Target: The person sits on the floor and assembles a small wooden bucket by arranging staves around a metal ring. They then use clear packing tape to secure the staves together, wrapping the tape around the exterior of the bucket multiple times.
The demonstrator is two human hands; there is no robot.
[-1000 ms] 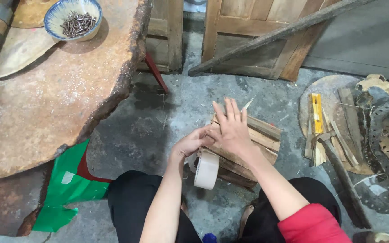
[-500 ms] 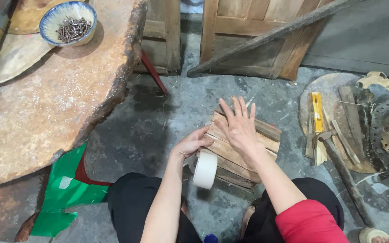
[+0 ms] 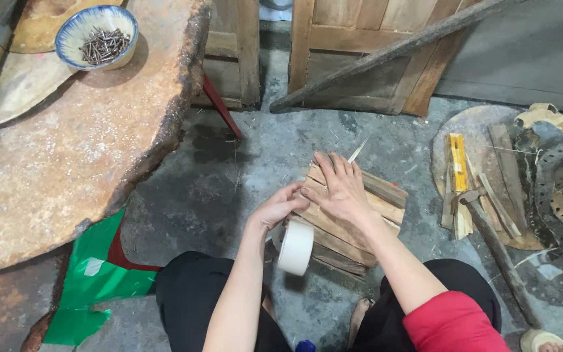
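Pressing hand: the right hand [image 3: 341, 189] lies flat on top of the bundle of wooden sticks [image 3: 353, 212], fingers spread and released — nothing gripped, only pushed down.
Holding hand: the left hand [image 3: 280, 207] sits at the bundle's near-left edge, its fingers curled against the wood just above the tape roll [image 3: 296, 248]; whether they pinch a tape end cannot be told.
Tape roll: pale, standing on edge, hanging just below the left hand and touching the bundle's lower left side.
Bundle: short flat sticks stacked side by side on the concrete floor [image 3: 242, 182], in front of the person's knees, lying tilted from upper left to lower right.
Change from earlier: both hands sit where they were on the bundle — the right hand's fingers now lie a little closer together, and the roll hangs in the same spot.
Desk: a rough, rust-brown slab desk [image 3: 79, 150] to the left carries a blue-rimmed bowl of nails [image 3: 98, 37].
Right side: a round wooden block [image 3: 480, 130] with wood scraps and a hammer [image 3: 490, 234], well apart from the hands.
Behind: wooden doors [image 3: 366, 45] with a plank leaning across.
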